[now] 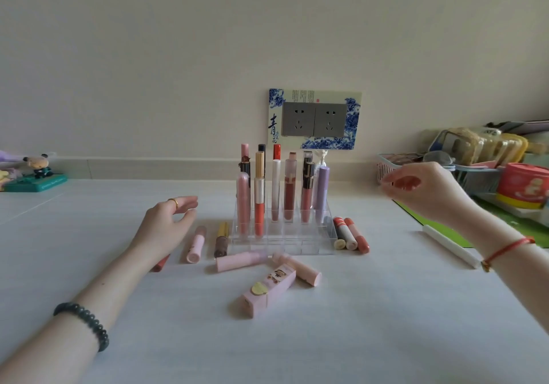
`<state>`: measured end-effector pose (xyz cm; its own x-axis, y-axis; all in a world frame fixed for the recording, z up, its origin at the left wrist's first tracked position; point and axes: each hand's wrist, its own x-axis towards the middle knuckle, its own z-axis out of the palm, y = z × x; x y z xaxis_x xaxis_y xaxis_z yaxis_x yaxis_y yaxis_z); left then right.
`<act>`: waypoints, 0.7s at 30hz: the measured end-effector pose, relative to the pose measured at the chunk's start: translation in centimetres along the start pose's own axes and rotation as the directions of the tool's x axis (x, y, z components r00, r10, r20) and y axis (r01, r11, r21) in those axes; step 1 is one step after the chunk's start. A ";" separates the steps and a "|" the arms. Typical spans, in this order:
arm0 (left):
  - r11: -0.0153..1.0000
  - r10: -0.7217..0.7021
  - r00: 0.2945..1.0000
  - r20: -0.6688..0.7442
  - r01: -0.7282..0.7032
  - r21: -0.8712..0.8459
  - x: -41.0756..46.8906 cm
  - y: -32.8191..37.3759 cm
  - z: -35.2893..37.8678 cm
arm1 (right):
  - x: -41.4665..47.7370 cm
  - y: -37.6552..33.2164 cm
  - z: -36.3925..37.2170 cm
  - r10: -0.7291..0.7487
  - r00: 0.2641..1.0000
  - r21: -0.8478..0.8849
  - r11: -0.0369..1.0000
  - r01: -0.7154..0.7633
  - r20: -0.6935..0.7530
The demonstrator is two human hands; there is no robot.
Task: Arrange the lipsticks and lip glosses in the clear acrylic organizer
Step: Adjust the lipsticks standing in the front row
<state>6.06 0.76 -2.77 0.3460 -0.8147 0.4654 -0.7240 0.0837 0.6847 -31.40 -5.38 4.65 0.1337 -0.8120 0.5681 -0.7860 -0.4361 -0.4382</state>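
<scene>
L hand [169, 223] hovers low just above the desk [89, 235]; fingers [187, 204] relaxed, half spread, holding nothing. Pink gloss [194, 245] lies right beside it, gold-capped gloss [221, 239] next over. Organizer [282, 236] is at center w/ back rows filled upright and front slots free. Loose in front: two pink tubes [240, 260] and a pink boxed lipstick [269, 293]. Three tubes [350, 233] lie at the organizer's R edge. R hand [421, 187] is raised, blurred, loosely curled, looks empty. Likely next pick is the pink gloss: pinch mid-barrel, stand it vertical, lower straight into a front slot w/o knocking neighbors.
</scene>
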 end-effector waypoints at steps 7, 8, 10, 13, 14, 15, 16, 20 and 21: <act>0.999 -0.003 0.999 0.050 0.002 0.032 -0.3 0.1 0.6 | -2.2 9.0 -2.3 0.354 0.913 -0.365 0.893 -0.265 0.203; 1.000 -0.005 0.998 0.058 0.003 0.031 -0.4 0.2 0.7 | -2.5 9.7 -2.0 0.383 0.899 -0.398 0.874 -0.277 0.214; 1.000 -0.005 0.998 0.066 0.003 0.030 -0.5 0.4 0.8 | -3.1 10.4 -1.5 0.428 0.876 -0.461 0.838 -0.293 0.223; 1.000 -0.009 0.997 0.072 0.007 0.029 -0.7 0.6 0.9 | -3.5 10.6 -1.1 0.483 0.844 -0.502 0.803 -0.321 0.233; 1.000 -0.013 0.997 0.074 0.011 0.022 -0.8 0.7 0.9 | -3.5 10.6 -1.1 0.487 0.840 -0.510 0.799 -0.319 0.238; 1.000 -0.017 0.997 0.076 0.016 0.014 -0.8 0.7 0.9 | -3.5 10.5 -1.1 0.482 0.844 -0.515 0.798 -0.313 0.235; 1.000 -0.020 0.997 0.079 0.019 0.011 -0.8 0.8 0.9 | -3.4 10.3 -1.2 0.470 0.855 -0.504 0.805 -0.313 0.220; 1.000 -0.020 0.997 0.080 0.018 0.024 -0.8 0.8 0.9 | -2.6 7.9 -1.4 0.340 0.936 -0.119 0.937 -0.329 0.090; 1.000 -0.018 0.997 0.079 0.017 0.024 -0.8 0.8 0.9 | -2.4 6.7 -1.3 0.297 0.953 0.034 0.954 -0.299 0.059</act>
<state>4.63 0.97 -3.15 0.3109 -0.8589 0.4069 -0.7323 0.0564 0.6786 -37.76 -5.86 1.33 -0.0698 -0.9264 0.3701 -0.7687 -0.1865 -0.6118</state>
